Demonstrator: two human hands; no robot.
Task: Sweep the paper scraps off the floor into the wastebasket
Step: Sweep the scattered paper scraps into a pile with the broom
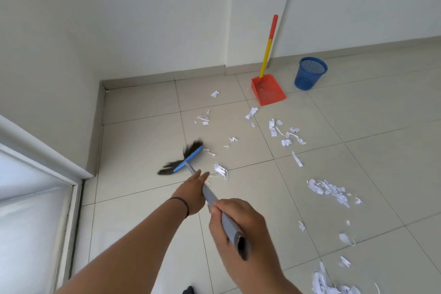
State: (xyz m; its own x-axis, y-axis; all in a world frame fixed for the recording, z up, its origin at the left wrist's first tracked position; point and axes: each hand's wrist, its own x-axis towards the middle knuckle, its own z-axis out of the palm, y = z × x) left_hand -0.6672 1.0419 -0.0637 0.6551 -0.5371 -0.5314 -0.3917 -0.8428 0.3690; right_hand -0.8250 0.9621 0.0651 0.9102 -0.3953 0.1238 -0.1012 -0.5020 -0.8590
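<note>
Both hands are on the broom [214, 200], spaced along its grey handle so it works as a lever. The right hand [238, 227] is wrapped round the handle near its open top end, where it can steer and pull. The left hand [194, 194] sits further down toward the head; its fingers lie fairly straight along the shaft, and whether the thumb wraps underneath cannot be told, so it looks more like a guide than a firm grip.

The broom head, blue with dark bristles, is on the floor [143, 150] just beyond the left hand, bristles splayed and blurred — it is probably in mid-stroke, reaching to the outer edge of the mess so that loose bits can be drawn inward.

The scraps [328, 190] are still scattered: a few just past the left hand's fingertips beside the broom head, a larger spread further out ahead of the right hand, and piles off to the right of the right hand. None is gathered yet, as far as can be judged.

The dustpan [268, 89] stands well beyond both hands, its long red-and-yellow handle leaning against the wall — parked there, likely, until a pile is ready. The basket [310, 74] stands just to its right, upright and mouth open.

No brand, label or writing can be read on anything here.
</note>
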